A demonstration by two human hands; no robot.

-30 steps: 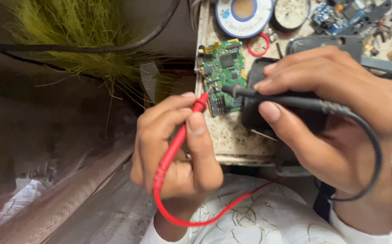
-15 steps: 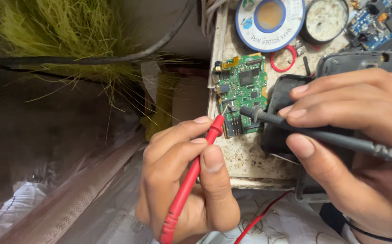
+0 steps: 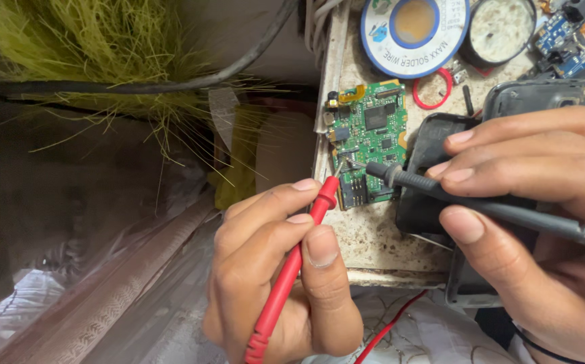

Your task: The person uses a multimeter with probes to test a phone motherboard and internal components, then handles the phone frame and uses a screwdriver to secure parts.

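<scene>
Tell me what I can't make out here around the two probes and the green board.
- Head view: which contacts the red probe and black probe tips touch on the green circuit board; too small.
- Black probe's rear end and lead: cut off by the right edge.
- Red probe's base: runs off the bottom edge below the left hand.
- Dark phone casing: mostly covered by the right hand.

Bare bench strip [image 3: 380,236] below circuit board [image 3: 372,145], solder reel [image 3: 415,32] beyond.
</scene>
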